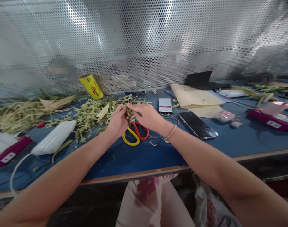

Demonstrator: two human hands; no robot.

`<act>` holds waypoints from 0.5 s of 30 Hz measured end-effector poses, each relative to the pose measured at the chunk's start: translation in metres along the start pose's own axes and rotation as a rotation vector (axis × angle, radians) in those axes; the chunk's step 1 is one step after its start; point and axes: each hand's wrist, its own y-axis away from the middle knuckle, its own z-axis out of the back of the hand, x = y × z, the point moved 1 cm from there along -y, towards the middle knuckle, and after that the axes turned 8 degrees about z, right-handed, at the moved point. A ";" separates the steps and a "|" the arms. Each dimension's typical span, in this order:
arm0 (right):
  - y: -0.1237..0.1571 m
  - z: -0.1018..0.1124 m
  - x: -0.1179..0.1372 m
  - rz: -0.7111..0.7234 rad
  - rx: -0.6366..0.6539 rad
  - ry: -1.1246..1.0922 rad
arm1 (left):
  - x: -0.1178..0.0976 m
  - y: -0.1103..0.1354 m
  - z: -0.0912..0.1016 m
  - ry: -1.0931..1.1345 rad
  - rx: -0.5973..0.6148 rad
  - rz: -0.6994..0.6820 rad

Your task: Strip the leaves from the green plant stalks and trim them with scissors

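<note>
Both hands meet above the blue tabletop [229,138]: the left hand [117,121] and right hand [146,116] each pinch the green stalk [128,113], lifted clear for fingertip work. The scissors [135,135] lie just beneath, within reach, and trimmings [92,113] pile up behind.

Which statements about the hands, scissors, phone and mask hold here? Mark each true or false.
1. The left hand and right hand both pinch one green stem. True.
2. The right hand holds the scissors. False: they lie on the table below the hands, handles free.
3. The phone lies right of the hands, screen dark. True.
4. The mask lies right of the phone. False: it lies left of the hands.
5. The bracelet is on the left wrist. False: on the right wrist.
</note>
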 end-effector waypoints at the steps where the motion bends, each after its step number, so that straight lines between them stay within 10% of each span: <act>1: 0.000 0.000 -0.001 0.010 0.003 0.001 | 0.000 0.000 0.000 0.007 -0.005 0.009; 15: -0.002 -0.001 -0.011 -0.046 -0.039 0.005 | 0.001 0.002 -0.004 -0.061 0.010 0.047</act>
